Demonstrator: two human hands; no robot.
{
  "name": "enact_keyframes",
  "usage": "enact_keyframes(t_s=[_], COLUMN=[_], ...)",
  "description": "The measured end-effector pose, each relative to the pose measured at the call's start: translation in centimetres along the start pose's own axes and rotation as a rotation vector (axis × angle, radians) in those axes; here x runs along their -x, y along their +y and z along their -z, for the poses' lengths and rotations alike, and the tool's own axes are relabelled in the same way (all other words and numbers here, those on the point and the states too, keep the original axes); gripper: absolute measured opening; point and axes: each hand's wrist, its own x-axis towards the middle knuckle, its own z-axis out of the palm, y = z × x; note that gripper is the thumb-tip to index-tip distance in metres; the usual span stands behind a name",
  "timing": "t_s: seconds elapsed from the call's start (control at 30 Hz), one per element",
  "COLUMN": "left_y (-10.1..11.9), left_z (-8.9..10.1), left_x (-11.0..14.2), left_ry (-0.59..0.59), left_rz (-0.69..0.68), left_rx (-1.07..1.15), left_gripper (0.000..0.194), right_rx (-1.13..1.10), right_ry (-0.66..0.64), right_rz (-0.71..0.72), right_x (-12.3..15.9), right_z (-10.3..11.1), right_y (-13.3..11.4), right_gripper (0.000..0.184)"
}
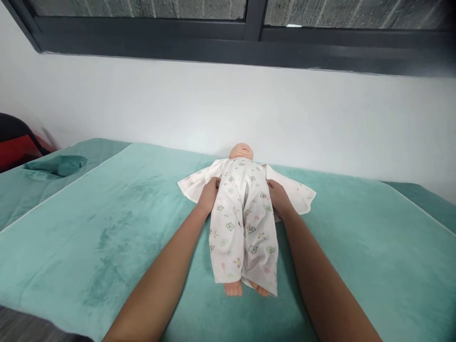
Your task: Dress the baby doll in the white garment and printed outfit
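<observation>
A baby doll (241, 151) lies on its back, its head near the wall and its bare feet toward me. White pants (228, 232) printed with small animals cover its legs and reach high up the body. A matching white top (290, 187) spreads out at both sides under the arms. My left hand (209, 194) is closed at the left side of the pants near the waist. At the opposite side, my right hand (280, 197) has its fingers curled on the pants' edge. Some fingertips of both hands are hidden by the cloth.
A green plush cover (117, 237) spreads under the doll up to the white wall (228, 104). A dark window frame (213, 47) runs above. At the far left are a red and black item (17, 142) and a darker green fold of fabric (57, 165).
</observation>
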Motion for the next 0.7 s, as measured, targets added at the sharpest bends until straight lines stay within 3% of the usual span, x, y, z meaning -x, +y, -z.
enact_keyframes(t_s=[0.2,0.33,0.43,0.53,0.7], left_y=[2.7,3.3,3.0,2.6,2.2], left_z=[0.0,0.3,-0.1,-0.6,-0.5], left_x=[0.7,0.8,0.6,0.3,0.4], left_ry=[-0.108,-0.104,-0.165,-0.241,-0.256], left_rz=[0.257,0.368,0.444,0.478,0.465], left_rx=[0.476,0.584,0.686,0.769,0.830], left_gripper=[0.024,0.007,0.010,0.020,0.021], right_rx=[-0.170,-0.342,-0.437,-0.463,-0.518], right_ry=[-0.059,-0.062,-0.123,-0.148,-0.235], right_rz=[-0.077,-0.159,-0.198,-0.216,-0.233], right_x=[1.1,1.5,1.6,1.6,1.5], right_z=[0.7,0.7,0.6,0.6,0.6], right_y=[-3.1,-4.4,-4.6,-4.4,-4.4], right_gripper=[0.026,0.023,0.026,0.026,0.029])
